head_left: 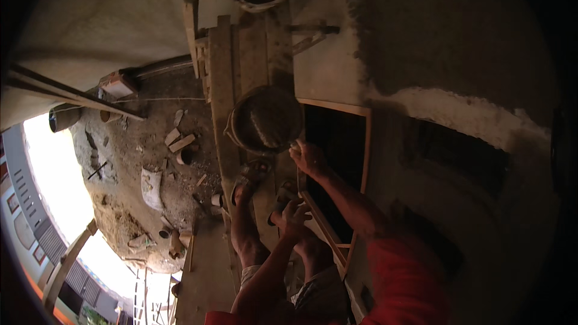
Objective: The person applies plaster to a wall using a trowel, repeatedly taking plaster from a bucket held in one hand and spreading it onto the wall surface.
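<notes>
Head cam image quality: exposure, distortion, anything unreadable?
Head view: outdoor strip at left blown out to white; head view: wall at right sunk in shadow; head view: building facade bows along the fisheye rim; head view: nearer bucket dim inside, right hand underlit, grip unclear.

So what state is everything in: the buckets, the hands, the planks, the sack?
Near bucket: upright, some material inside.
Far bucket: upright, contents too dark to tell.
Right hand: fingers curled by the near bucket's rim, grip unclear.
Left hand: open, fingers spread.
Planks: laid side by side.
Pale sack: lying on the ground.
</notes>
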Demonstrator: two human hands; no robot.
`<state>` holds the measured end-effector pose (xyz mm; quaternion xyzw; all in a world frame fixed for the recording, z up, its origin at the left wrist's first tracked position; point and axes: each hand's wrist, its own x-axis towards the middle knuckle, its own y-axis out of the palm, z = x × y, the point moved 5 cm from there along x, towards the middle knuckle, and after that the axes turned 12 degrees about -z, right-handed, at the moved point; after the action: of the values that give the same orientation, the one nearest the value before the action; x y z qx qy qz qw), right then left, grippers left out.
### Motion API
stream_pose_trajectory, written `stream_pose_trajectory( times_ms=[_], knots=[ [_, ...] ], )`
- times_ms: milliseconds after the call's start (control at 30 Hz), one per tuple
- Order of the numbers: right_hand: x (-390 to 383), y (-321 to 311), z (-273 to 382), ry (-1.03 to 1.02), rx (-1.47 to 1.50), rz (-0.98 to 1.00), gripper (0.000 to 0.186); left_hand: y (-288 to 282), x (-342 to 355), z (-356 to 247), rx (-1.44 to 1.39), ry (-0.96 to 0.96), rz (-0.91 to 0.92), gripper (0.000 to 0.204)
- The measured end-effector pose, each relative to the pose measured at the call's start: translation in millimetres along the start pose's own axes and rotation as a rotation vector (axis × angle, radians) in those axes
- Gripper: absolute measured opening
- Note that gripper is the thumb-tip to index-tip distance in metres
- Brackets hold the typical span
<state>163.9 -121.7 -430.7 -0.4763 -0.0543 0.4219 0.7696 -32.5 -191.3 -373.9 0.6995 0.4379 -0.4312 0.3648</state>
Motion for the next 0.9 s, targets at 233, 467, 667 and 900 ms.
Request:
stream_pose_trajectory(
  times_ms=[233,467,667,900],
  knots=[
    [-63.7,-235.8,108.8,0.0,-0.068,0.04,0.038,-7.4,-34.9,-38.1,0.05,0.295,0.068,0.035],
    [-110.8,-518.4,246.6,-0.401,-0.151,-0.447,0.025,-40.3,-69.5,-124.0,0.095,0.499,0.09,0.032],
    [-165.1,-689.4,420.7,-0.416,-0.216,-0.257,0.024,-150.6,-50.4,-148.3,0.184,0.29,-0.224,0.038],
    [-251.7,-816.5,493.7,-0.479,0.074,-0.254,0.048,-213.3,-93.4,-141.3,0.281,0.074,-0.435,0.049]
  ],
)
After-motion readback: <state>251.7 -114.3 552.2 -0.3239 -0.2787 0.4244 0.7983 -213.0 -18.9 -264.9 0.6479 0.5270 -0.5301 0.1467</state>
